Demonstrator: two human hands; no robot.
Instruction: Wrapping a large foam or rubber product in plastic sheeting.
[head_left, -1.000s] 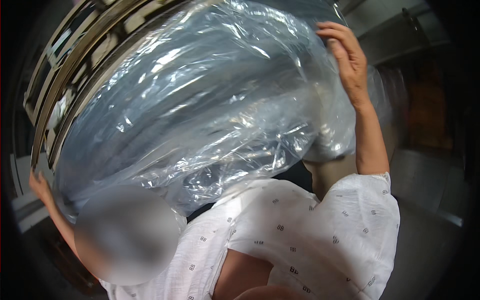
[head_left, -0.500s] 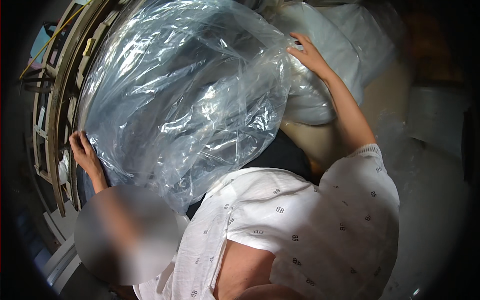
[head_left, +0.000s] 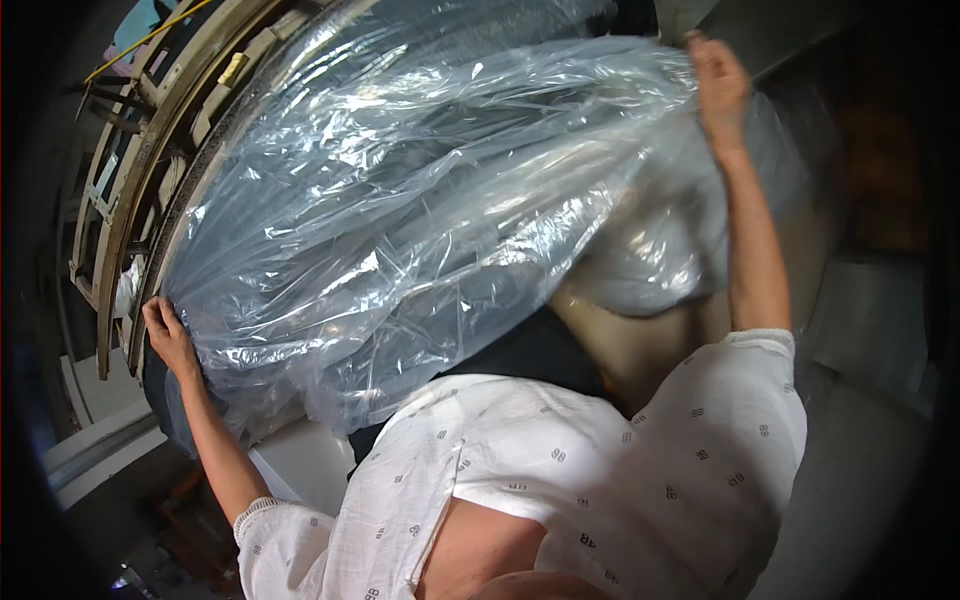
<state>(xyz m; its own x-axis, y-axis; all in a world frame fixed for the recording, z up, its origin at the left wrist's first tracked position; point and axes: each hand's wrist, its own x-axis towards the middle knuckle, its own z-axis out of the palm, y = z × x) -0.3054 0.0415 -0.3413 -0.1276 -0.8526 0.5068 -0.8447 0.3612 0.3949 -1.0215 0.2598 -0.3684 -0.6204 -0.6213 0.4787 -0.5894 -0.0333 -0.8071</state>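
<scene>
Beyond the white shirt (head_left: 520,425), holding clear plastic sheeting (head_left: 400,210) outspread, pinched at one edge by the left hand (head_left: 171,337), gripped opposite by the right hand (head_left: 722,88).

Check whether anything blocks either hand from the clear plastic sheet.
Nothing visible does. The left hand pinches the clear plastic sheet at its left edge, and the right hand grips its upper right end; the folds run directly to both.

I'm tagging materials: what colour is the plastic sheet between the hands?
The plastic sheet looks clear, tinted bluish-grey; head view shows it.
</scene>
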